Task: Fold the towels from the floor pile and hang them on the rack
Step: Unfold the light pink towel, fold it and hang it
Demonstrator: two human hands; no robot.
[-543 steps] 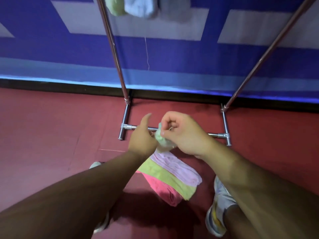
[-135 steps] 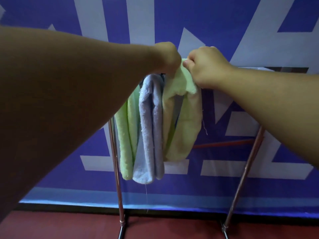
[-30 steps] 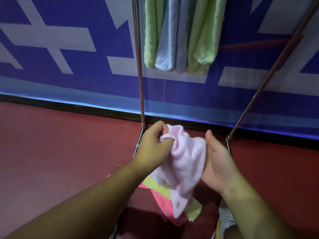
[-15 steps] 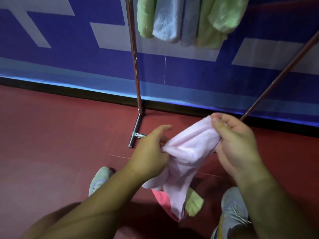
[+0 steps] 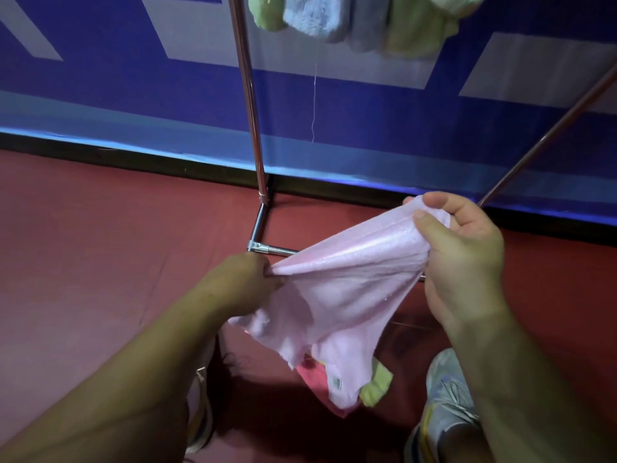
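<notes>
Since half a second earlier, the pink towel (image 5: 337, 295) has been drawn taut between the hands. Its top edge is pinched by left fingers (image 5: 267, 274) and right fingers (image 5: 430, 225); soft, light cloth, best held at corners.

Pale pink towel (image 5: 347, 295) in the middle, hot pink towel (image 5: 312, 375) and lime green towel (image 5: 377, 385) beneath it, dark red floor (image 5: 100, 245), blue-and-grey banner (image 5: 367, 105) far, green and light blue hanging towels (image 5: 334, 21), chrome rack (image 5: 250, 111), grey shoe (image 5: 447, 392) with yellow trim right.
</notes>
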